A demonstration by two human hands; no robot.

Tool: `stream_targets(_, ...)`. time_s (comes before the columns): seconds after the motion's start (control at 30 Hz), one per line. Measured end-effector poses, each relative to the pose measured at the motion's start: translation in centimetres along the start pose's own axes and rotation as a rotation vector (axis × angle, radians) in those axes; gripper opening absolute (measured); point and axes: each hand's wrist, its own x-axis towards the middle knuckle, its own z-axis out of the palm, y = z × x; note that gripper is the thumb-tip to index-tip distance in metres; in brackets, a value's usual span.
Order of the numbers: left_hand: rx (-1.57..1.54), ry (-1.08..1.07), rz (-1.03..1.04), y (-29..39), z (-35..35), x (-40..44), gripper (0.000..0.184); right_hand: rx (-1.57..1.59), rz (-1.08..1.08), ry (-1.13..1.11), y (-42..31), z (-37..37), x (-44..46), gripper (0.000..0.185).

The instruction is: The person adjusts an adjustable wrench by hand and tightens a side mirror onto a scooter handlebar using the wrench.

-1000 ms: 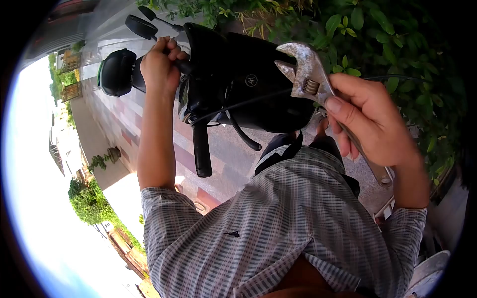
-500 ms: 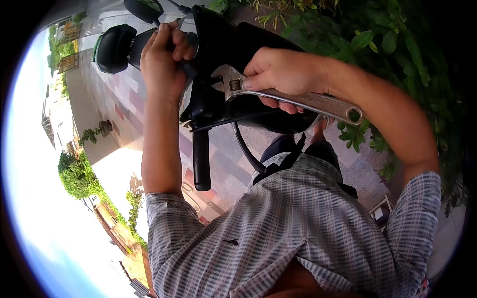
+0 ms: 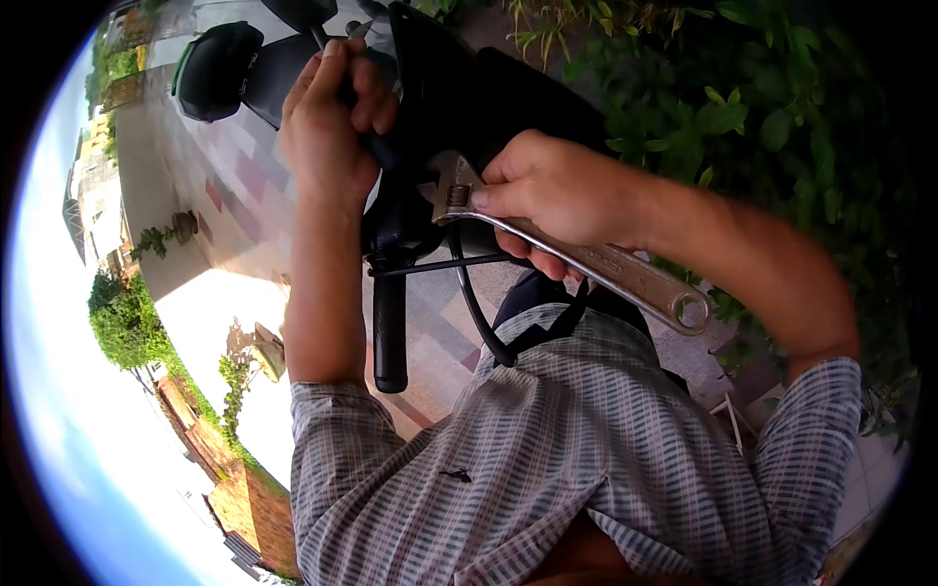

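My left hand (image 3: 337, 122) is closed around a dark part at the base of the rear-view mirror (image 3: 301, 12); the mirror's stem runs down into the fingers, and what else they grip is hidden. In my right hand (image 3: 562, 195) is a metal adjustable wrench (image 3: 635, 278), held by its handle near the head, with the thumb beside the adjusting screw. The wrench's jaw points left, close to the black scooter's (image 3: 449, 98) handlebar area. I cannot tell whether the jaw touches it. A black handlebar grip (image 3: 391, 337) and a curved lever (image 3: 476, 303) lie below the hands.
A black top box (image 3: 217, 70) sits behind the scooter's seat. Leafy plants (image 3: 752, 127) crowd the right side. Paving tiles (image 3: 244, 186) cover the ground, and a potted plant (image 3: 184, 228) stands at the left.
The wrench has tilted, its handle end swinging downward, and my right hand has lowered with it. My left hand keeps its hold near the mirror. The whole view has shifted slightly.
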Motion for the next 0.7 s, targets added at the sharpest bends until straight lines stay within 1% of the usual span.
stream_targets(0.07,0.011,0.031,-0.017,0.4,0.0,-0.7,0.021,0.004,0.004,-0.003,-0.5,0.5,-0.2,0.032)
stream_targets(0.17,-0.005,0.017,-0.008,0.2,0.1,-0.7,0.022,-0.042,0.021,-0.037,-0.8,0.2,0.0,0.036)
stream_targets(0.27,0.014,0.023,0.010,0.2,0.5,-0.8,0.021,-0.030,0.054,0.000,-1.5,0.3,-0.1,0.030)
stream_targets(0.37,0.018,0.071,-0.007,0.7,0.8,-1.4,0.021,0.110,0.038,0.036,-1.2,1.7,-0.4,0.030)
stream_targets(0.47,0.049,0.106,-0.026,0.8,1.4,-1.8,0.022,0.090,0.066,0.064,-1.8,1.9,-0.8,0.027)
stream_targets(0.6,0.034,0.091,-0.023,1.0,1.3,-1.7,0.022,0.095,0.079,0.047,-2.3,1.6,-1.1,0.026)
stream_targets(0.7,0.028,0.080,-0.011,0.8,1.8,-2.0,0.022,0.107,0.096,0.073,-2.7,1.6,-1.6,0.026)
